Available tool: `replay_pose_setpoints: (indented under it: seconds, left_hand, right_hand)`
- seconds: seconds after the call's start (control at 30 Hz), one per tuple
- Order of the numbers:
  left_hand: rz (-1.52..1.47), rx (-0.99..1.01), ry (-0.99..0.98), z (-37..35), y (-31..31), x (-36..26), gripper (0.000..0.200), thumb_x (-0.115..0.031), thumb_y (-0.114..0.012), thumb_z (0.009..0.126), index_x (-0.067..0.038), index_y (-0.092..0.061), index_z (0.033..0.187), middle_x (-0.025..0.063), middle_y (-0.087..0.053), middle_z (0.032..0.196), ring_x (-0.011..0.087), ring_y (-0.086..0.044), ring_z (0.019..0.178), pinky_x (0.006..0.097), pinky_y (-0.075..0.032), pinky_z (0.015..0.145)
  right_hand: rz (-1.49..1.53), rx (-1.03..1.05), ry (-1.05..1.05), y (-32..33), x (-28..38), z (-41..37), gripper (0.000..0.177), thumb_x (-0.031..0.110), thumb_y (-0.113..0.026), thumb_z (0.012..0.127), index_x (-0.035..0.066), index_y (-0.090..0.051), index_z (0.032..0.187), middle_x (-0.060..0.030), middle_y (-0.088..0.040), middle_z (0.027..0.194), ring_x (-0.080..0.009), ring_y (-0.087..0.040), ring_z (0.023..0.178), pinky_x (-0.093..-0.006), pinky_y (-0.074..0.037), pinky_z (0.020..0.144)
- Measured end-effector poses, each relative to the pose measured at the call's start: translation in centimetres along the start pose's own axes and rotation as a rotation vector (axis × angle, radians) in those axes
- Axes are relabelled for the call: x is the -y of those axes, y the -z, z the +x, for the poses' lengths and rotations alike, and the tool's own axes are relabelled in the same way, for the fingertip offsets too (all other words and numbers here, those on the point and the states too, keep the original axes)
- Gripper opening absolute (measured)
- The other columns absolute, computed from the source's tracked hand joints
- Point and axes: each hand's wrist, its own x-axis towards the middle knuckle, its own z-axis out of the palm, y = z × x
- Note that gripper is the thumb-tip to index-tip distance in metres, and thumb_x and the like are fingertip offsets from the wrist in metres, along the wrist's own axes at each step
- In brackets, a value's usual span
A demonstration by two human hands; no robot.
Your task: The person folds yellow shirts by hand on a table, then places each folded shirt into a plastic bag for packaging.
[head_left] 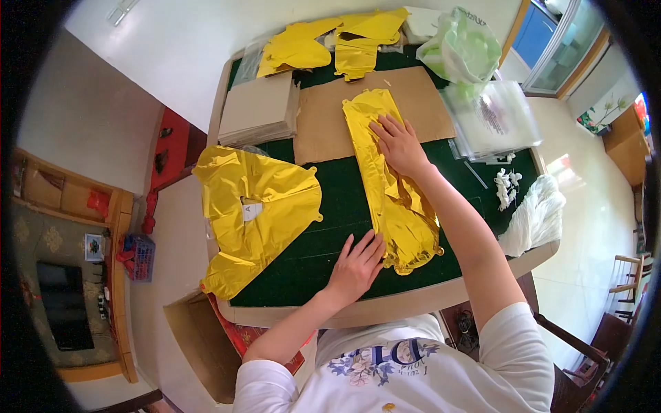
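Observation:
A long gold foil balloon, flat and folded lengthwise, lies across the green table top and a sheet of brown cardboard. My right hand rests on its upper part with the fingers stretched out. Near its lower left edge, my left hand lies with fingers extended, the tips touching the foil. To the left is a second gold foil balloon, spread flat in the shape of a letter A. A small white label marked A shows in its middle opening.
At the back left stands a stack of grey boards. More gold foil balloons lie along the far edge. To the right are a green-white plastic bag, clear plastic sleeves, small white pieces and a white string bundle.

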Motion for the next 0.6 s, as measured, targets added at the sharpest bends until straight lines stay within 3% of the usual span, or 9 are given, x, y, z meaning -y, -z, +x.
replay_pose_setpoints:
  seconds: [0.1, 0.3, 0.4, 0.5, 0.6]
  left_hand:
    - [-0.041, 0.060, 0.008, -0.9, 0.2, -0.9, 0.054, -0.019, -0.059, 0.089, -0.002, -0.042, 0.137, 0.0115, -0.040, 0.145, 0.0273, -0.034, 0.137, 0.0526, -0.024, 0.110]
    - [-0.087, 0.128, -0.018, -2.4, 0.8, -2.2, 0.055, -0.021, -0.057, 0.090, -0.003, -0.041, 0.139, 0.0118, -0.043, 0.144, 0.0244, -0.032, 0.139, 0.0533, -0.022, 0.111]
    - [-0.162, 0.073, -0.041, -2.6, 1.2, -2.5, 0.046, -0.016, -0.059, 0.088, -0.003, -0.050, 0.132, 0.0124, -0.051, 0.136, 0.0267, -0.041, 0.133, 0.0518, -0.029, 0.109]
    - [-0.337, -0.103, -0.059, -2.2, 1.6, -1.8, 0.036, -0.009, -0.060, 0.086, -0.002, -0.058, 0.121, 0.0123, -0.057, 0.127, 0.0287, -0.050, 0.124, 0.0490, -0.036, 0.105]
    - [-0.235, -0.291, -0.028, 0.8, 2.8, 0.3, 0.029, -0.003, -0.059, 0.085, -0.001, -0.063, 0.114, 0.0127, -0.060, 0.123, 0.0300, -0.055, 0.116, 0.0468, -0.041, 0.102]
  right_hand:
    - [0.020, 0.007, -0.005, 0.0, -0.1, 0.0, 0.044, 0.025, -0.037, 0.097, 0.016, -0.042, 0.140, -0.0085, -0.038, 0.147, -0.0256, -0.030, 0.138, -0.0495, -0.021, 0.113]
    - [0.008, 0.012, -0.008, 0.0, 0.0, 0.1, 0.044, 0.025, -0.037, 0.097, 0.016, -0.041, 0.140, -0.0090, -0.038, 0.147, -0.0257, -0.029, 0.138, -0.0493, -0.021, 0.113]
    - [0.003, 0.013, 0.001, 0.0, -0.1, 0.1, 0.045, 0.025, -0.038, 0.097, 0.016, -0.041, 0.140, -0.0091, -0.037, 0.147, -0.0257, -0.029, 0.138, -0.0492, -0.021, 0.113]
    - [0.001, 0.004, 0.003, 0.1, 0.0, 0.0, 0.045, 0.025, -0.039, 0.096, 0.015, -0.042, 0.139, -0.0095, -0.039, 0.146, -0.0261, -0.030, 0.138, -0.0492, -0.021, 0.113]
    - [0.018, -0.031, 0.015, -0.2, -0.2, 0.0, 0.044, 0.025, -0.040, 0.096, 0.014, -0.044, 0.138, -0.0100, -0.041, 0.144, -0.0267, -0.032, 0.137, -0.0495, -0.022, 0.113]
